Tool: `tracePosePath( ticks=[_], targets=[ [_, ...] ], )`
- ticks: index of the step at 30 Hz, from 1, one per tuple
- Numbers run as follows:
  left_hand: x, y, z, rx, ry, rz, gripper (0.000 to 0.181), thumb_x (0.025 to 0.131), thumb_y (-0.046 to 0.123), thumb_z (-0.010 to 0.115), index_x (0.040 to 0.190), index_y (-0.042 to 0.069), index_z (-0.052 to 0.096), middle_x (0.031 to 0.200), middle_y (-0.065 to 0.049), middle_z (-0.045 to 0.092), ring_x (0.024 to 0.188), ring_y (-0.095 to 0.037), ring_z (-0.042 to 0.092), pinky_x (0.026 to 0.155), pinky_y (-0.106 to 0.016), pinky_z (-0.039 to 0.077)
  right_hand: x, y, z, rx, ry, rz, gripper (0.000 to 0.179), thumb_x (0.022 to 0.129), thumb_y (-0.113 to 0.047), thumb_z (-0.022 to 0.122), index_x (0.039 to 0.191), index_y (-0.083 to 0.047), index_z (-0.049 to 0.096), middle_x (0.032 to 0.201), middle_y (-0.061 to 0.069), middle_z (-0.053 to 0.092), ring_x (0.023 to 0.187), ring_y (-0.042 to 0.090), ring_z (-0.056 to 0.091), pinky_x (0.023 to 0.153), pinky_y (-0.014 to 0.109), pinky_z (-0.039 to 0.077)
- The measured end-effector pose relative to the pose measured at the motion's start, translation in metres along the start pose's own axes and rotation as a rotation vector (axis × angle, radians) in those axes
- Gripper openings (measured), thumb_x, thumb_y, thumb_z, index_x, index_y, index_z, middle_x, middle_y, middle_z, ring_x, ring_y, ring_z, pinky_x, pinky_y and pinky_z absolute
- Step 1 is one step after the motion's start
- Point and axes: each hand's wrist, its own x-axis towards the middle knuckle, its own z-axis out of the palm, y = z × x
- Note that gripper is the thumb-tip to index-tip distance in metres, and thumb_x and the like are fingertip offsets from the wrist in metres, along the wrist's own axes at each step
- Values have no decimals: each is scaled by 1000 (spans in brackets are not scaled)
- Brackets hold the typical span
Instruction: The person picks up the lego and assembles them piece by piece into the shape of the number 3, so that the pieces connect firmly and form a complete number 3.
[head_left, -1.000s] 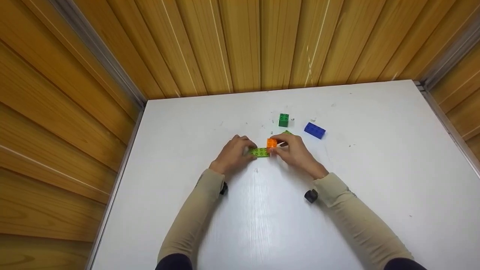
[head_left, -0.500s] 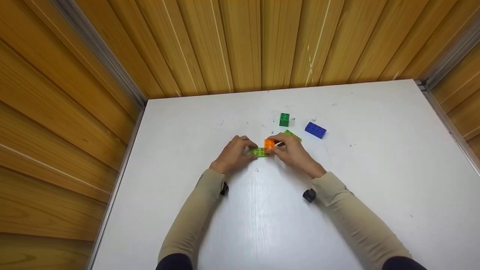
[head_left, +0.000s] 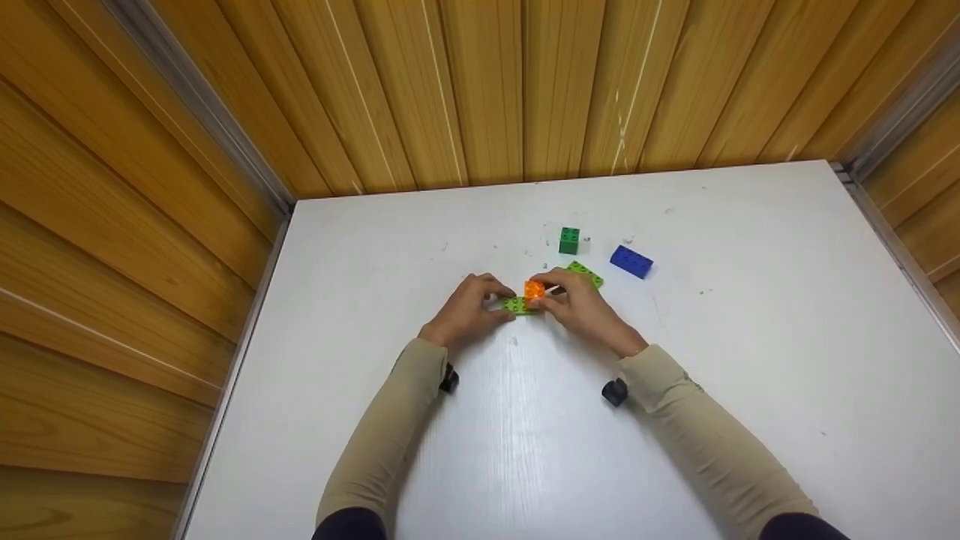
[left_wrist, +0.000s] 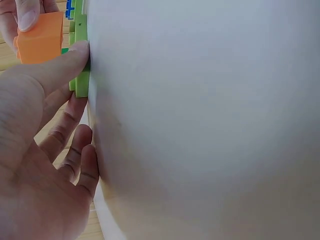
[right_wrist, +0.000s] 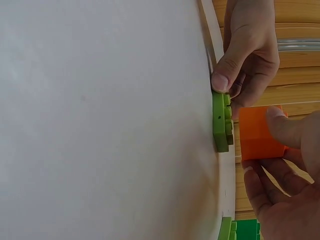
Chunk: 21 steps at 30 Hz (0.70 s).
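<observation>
My left hand (head_left: 470, 308) pinches the left end of a flat light-green toy brick (right_wrist: 220, 122) between thumb and fingers, and the brick lies on the white table. An orange block (right_wrist: 260, 132) is held between the thumb and fingers of my right hand (head_left: 586, 306). In the right wrist view a small gap shows between the orange block and the studs of the green brick. From the head view the block overlaps the brick's right part. The left wrist view also has the orange block (left_wrist: 41, 39) just above the studs, beyond my left thumb.
A second flat light-green brick (head_left: 586, 274) lies just behind my right hand. Farther back stand a dark-green block (head_left: 569, 240) and a blue brick (head_left: 631, 261). Wood-plank walls (head_left: 480, 90) border the white table (head_left: 375, 247) at the back and sides.
My right hand has moved slightly left with the orange block, bringing it farther over the flat green brick. More of the second light-green brick shows. The left hand stays in place.
</observation>
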Motion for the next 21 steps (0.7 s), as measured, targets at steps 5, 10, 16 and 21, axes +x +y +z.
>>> tracePosePath(
  ticks=[5,10,16,21],
  targets=[
    [-1,1,0,18,-3,3,28,87,25,80,114,18,77,107,7,66,103,-18,54,92,-34,47,1,0,4,17,-4,6,35,91,-22,75,124,-11,70,113,3,68,106,22,64,92,37,56],
    [0,1,0,18,-2,-12,28,87,26,80,114,19,76,106,7,66,103,-17,53,92,-34,47,3,0,7,24,-6,9,36,90,-25,76,124,-13,70,111,2,68,105,22,64,91,34,56],
    [0,0,0,8,-3,-16,28,87,25,80,114,19,76,107,7,66,103,-17,53,93,-34,46,3,0,10,30,-10,23,35,89,-24,76,123,-14,71,112,0,68,104,19,64,91,32,56],
    [0,0,0,1,-2,-4,28,87,24,80,114,18,76,107,6,66,104,-18,54,93,-34,46,3,0,9,47,-16,20,36,89,-24,76,123,-13,71,110,0,68,104,20,64,90,33,56]
  ],
)
